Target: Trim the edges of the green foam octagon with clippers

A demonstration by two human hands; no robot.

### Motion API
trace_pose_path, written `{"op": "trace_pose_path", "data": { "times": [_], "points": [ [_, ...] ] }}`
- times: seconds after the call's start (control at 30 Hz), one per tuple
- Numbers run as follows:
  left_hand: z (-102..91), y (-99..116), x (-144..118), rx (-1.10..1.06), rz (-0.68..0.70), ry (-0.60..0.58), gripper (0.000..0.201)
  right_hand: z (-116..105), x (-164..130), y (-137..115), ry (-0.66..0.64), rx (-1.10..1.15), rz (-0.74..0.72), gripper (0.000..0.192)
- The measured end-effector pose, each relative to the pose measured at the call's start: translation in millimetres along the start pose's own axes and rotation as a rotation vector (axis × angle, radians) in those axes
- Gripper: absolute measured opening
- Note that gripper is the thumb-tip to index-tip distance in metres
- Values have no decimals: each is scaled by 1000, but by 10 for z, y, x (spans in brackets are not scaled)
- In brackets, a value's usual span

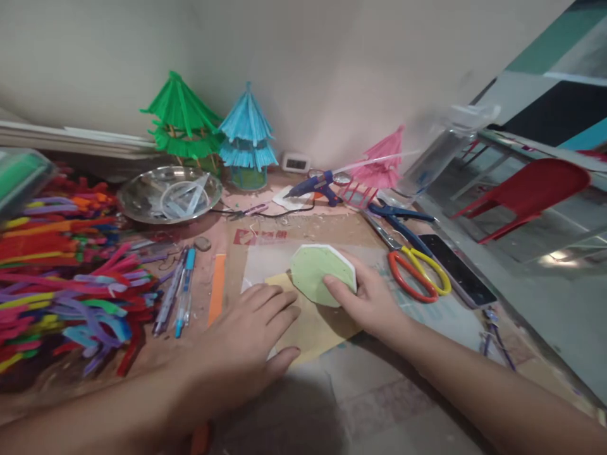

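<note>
Positioning step: right hand (374, 303) fingers grasp the green octagon (322, 273) over the yellow sheet (315, 328), pinned mid-counter by the flat, released left hand (246, 335); tracing likely needs steady alignment.

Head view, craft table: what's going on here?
A person is working at a cluttered table. The right hand holds a pale green octagon on a yellow sheet, index finger on top. The left hand lies flat on the sheet's left part. Scissors and a phone lie to the right, pens and a pile of pipe cleaners to the left, a glue gun behind.
</note>
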State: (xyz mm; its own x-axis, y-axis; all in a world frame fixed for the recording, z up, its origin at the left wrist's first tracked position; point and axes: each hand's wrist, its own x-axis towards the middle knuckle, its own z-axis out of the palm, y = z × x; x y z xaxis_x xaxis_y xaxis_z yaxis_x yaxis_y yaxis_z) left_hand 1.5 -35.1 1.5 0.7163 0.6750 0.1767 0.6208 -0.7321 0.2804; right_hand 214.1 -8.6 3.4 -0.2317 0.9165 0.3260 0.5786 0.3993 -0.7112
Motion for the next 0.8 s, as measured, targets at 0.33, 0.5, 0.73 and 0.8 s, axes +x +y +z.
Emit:
{"op": "trace_pose_path", "data": {
  "times": [0.33,0.5,0.73,0.8],
  "points": [
    [32,31,-25,46,33,42,39,18,-60,-24,-102,-188,-68,19],
    [52,-36,-19,-40,40,52,37,-22,-136,-26,-138,-178,-42,20],
    [-78,-273,129,-198,-180,235,32,-15,-202,-42,-53,45,-71,15],
    [-80,-262,143,-171,-127,235,28,-7,-208,-90,-158,71,-166,13]
  ]
}}
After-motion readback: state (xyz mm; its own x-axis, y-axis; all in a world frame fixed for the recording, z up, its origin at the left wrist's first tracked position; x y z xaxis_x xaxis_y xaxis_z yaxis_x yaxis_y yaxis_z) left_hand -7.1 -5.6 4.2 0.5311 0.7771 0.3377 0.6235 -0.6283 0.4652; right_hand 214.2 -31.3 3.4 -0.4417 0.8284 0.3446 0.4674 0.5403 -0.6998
